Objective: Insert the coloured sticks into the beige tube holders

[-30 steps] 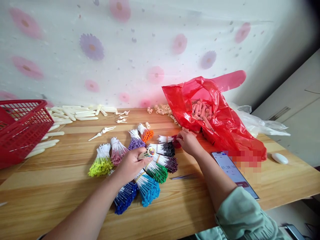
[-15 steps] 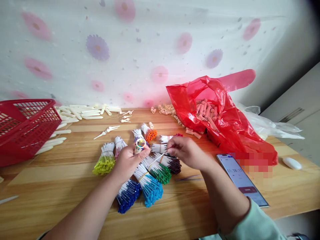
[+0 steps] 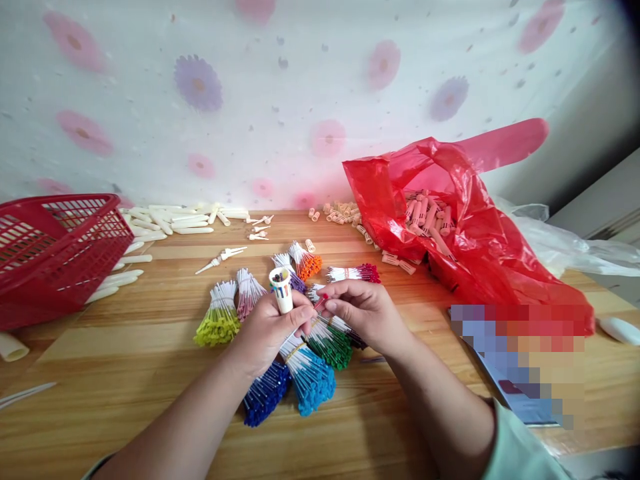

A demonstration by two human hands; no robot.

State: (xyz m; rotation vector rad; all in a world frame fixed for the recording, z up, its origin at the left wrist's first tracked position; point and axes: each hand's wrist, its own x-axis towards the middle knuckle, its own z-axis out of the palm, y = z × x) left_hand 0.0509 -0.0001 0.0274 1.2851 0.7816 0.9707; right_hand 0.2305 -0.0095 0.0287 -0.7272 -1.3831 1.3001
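Note:
My left hand point(image 3: 265, 337) is closed around a cream multicolour pen part point(image 3: 283, 299), its open end upward and coloured pieces showing in its slots. Between the thumb and finger of my right hand point(image 3: 373, 320) is a thin red pen refill point(image 3: 321, 303), its tip end close to my left fingertips. Bundles of white-stemmed refills lie around and under my hands: yellow point(image 3: 216, 327), pink point(image 3: 248, 297), dark blue point(image 3: 267, 395), light blue point(image 3: 315, 383), green point(image 3: 334, 347), orange point(image 3: 307, 265) and crimson point(image 3: 367, 273). My hands partly cover the middle bundles.
A red basket point(image 3: 60, 267) stands at left beside cream pen barrels point(image 3: 187, 223). Small white pointed parts point(image 3: 220, 259) lie farther back. At right, a red plastic bag point(image 3: 500, 247) holds pink slotted parts point(image 3: 430, 217). A partly blurred phone point(image 3: 485, 360) lies near my right forearm.
My right hand has brought a refill's red end up close to my left hand. The pen part now stands more upright, showing its side slots. The whole view has shifted slightly.

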